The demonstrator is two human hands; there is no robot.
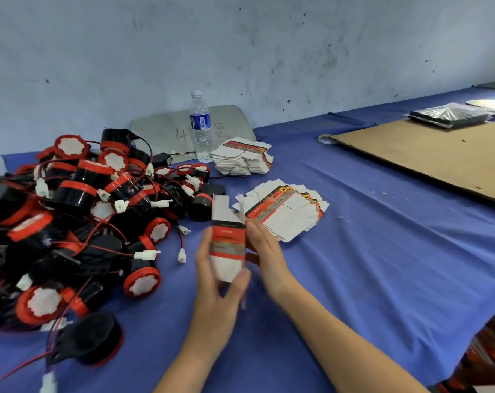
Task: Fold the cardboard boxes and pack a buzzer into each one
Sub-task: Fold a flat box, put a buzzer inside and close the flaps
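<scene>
Blue-covered desk (382, 265) carries heaped buzzers (84, 222) at left. Above it the left hand (218, 282) grips a half-open box (228, 245) while the right hand (264, 251) presses flat against its side; uneven pressure could crush a flap.

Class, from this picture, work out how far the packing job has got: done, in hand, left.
Done: no finished, packed carton shows anywhere. In hand: the left hand grips one box, its top flap open, with the right hand flat against its side. Left: the buzzer pile, the fanned stack of flat boxes and the far stack.
</scene>
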